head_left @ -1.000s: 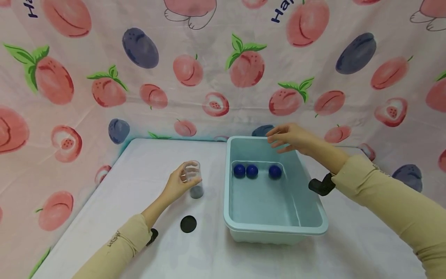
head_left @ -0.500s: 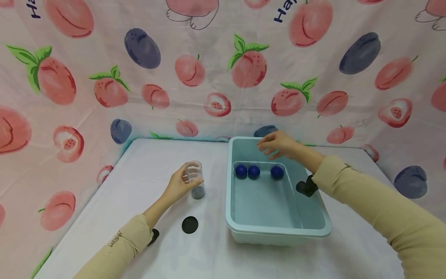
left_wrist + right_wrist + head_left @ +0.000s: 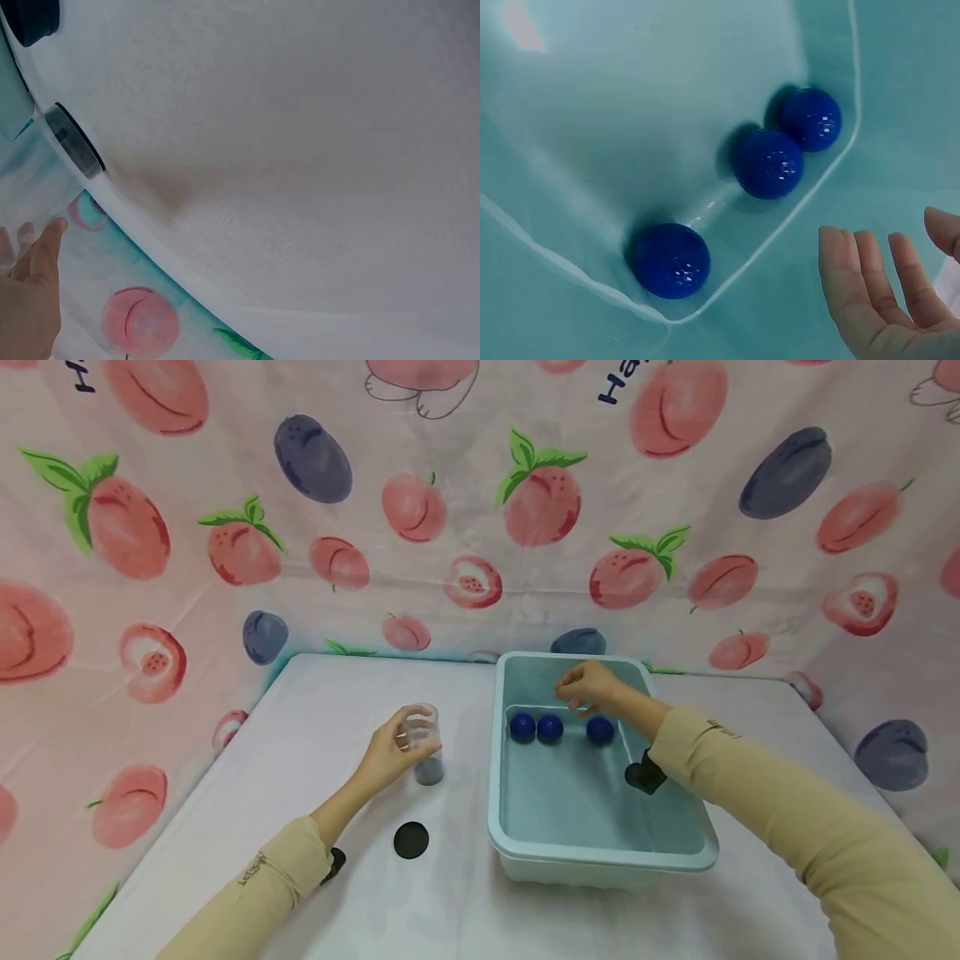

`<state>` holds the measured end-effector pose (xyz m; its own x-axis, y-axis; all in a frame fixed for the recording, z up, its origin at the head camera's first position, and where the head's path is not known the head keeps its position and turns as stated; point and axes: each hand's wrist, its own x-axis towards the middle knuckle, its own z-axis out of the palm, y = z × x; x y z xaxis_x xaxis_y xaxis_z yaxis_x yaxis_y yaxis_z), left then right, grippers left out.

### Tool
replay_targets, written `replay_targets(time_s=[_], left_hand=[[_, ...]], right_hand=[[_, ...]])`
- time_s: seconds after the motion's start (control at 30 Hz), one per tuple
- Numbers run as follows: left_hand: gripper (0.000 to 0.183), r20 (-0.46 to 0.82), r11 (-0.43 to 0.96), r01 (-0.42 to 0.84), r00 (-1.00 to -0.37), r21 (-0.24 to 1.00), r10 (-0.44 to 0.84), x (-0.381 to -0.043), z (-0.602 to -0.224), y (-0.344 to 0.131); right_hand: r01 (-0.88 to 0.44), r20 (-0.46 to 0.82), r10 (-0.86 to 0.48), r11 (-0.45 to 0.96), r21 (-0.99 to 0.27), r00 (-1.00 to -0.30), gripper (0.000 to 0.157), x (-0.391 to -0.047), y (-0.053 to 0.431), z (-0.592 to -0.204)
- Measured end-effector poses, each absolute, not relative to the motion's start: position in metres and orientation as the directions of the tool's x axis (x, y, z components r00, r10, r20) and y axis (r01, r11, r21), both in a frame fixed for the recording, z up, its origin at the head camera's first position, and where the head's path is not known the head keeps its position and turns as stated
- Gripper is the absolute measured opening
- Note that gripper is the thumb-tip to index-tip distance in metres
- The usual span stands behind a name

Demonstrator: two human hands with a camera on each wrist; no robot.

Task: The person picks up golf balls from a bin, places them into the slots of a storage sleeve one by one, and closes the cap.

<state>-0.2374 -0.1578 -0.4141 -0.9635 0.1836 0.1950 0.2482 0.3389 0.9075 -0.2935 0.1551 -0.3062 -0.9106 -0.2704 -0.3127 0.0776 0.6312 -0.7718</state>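
Observation:
My left hand (image 3: pixel 386 756) grips a clear cylindrical container (image 3: pixel 430 768) on the table, thumb on its near side and fingers around the far side. The container's grey-looking base (image 3: pixel 75 142) shows in the left wrist view. Over the far end of a pale blue-green basin (image 3: pixel 600 857) hovers my right hand (image 3: pixel 592 687), its fingers loosely bent with nothing between them. Below it, three shiny dark blue balls lie on the basin floor. Two of them, the left ball (image 3: pixel 522 727) and middle ball (image 3: pixel 550 729), sit side by side; the right ball (image 3: pixel 600 730) lies apart.
A black round disc (image 3: pixel 411 840) lies on the white table (image 3: pixel 360 910), in front of the container. The basin's raised walls stand right of the container. Behind the table hangs a fruit-printed cloth (image 3: pixel 465 510).
My right hand has moved left and down, from above the basin's back right rim to over the balls. The left hand keeps its hold on the container; the view has shifted slightly.

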Motion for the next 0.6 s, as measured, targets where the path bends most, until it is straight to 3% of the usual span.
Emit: replay_targets(time_s=[0.3,0.6], left_hand=[[0.048,0.186,0.331,0.239,-0.965,0.913,0.182,-0.237,-0.415,-0.157],[0.044,0.186,0.345,0.241,-0.965,0.907,0.185,-0.217,-0.384,-0.148]], right_hand=[[0.127,-0.300,-0.174,0.632,-0.765,-0.938,0.036,-0.298,0.149,-0.334],[0.167,-0.277,-0.079,0.631,-0.758,-0.958,0.031,-0.295,0.139,-0.351]])
